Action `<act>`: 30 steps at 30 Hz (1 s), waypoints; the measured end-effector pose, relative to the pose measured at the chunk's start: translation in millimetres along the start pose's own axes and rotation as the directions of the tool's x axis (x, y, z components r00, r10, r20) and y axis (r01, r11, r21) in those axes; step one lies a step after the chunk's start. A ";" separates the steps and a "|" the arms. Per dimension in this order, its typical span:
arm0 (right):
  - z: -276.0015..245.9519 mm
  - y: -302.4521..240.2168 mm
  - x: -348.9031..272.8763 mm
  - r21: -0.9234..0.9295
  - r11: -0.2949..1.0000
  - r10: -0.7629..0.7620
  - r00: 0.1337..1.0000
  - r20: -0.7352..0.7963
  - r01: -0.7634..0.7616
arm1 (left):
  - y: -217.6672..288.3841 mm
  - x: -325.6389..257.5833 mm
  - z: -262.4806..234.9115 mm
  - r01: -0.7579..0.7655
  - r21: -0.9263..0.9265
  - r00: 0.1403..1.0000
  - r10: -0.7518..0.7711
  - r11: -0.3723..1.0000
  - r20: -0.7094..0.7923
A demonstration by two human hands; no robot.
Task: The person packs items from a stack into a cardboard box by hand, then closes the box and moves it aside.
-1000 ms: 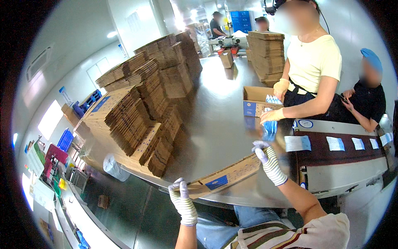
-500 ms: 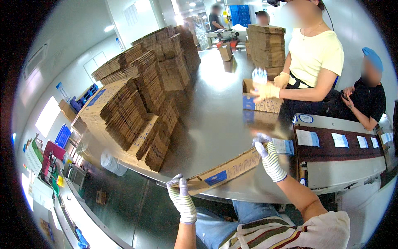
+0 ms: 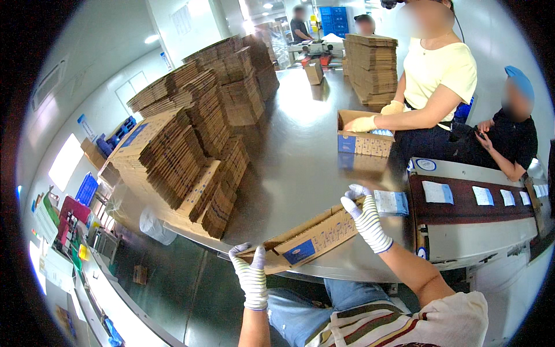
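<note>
Between my two hands is a brown cardboard box (image 3: 324,242) with a blue printed patch, partly spread open at the near edge of the metal table. Its left end is gripped by my left hand (image 3: 250,270), in a striped glove with the fingers closed over the cardboard. At the other end my right hand (image 3: 368,220), gloved the same way, pinches the upper far corner. A white and blue packet (image 3: 391,203) lies on the table just right of my right hand. The inside of the box is mostly hidden.
Tall stacks of flattened cardboard boxes (image 3: 167,159) line the table's left side. Across the table (image 3: 277,173), a co-worker in yellow gloves reaches into an open box (image 3: 364,144). On the right, a dark conveyor belt (image 3: 462,211) carries several packets. Another person sits beyond it.
The box in my hands has spread from nearly flat to partly open, and my left hand has shifted slightly left. The co-worker's packets have gone down into the other box; belt packets moved left.
</note>
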State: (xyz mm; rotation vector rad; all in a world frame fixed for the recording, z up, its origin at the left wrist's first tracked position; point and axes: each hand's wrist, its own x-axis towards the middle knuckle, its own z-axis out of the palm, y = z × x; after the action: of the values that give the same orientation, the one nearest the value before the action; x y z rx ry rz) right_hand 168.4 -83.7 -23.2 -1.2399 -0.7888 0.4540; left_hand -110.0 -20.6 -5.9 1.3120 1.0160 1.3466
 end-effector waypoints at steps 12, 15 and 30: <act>-7.3 -58.0 14.1 -0.727 0.539 0.039 0.850 0.526 0.425 | -21.9 29.5 -7.6 -0.062 0.227 0.940 -0.019 0.972 0.340; -10.5 -68.6 17.7 -0.729 0.475 0.045 0.814 0.579 0.493 | -23.0 41.3 -8.0 -0.117 0.386 0.943 -0.020 0.915 0.333; 0.5 -51.9 27.2 -0.565 0.427 0.062 0.601 0.797 0.706 | 44.8 12.5 22.8 -0.579 0.765 0.785 0.445 0.281 0.431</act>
State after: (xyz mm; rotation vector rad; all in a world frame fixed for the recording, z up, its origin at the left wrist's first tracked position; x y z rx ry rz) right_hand 180.6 -79.3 34.0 -1.7490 -2.1895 0.1241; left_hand -90.4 -18.1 42.0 2.7159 1.3119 1.1227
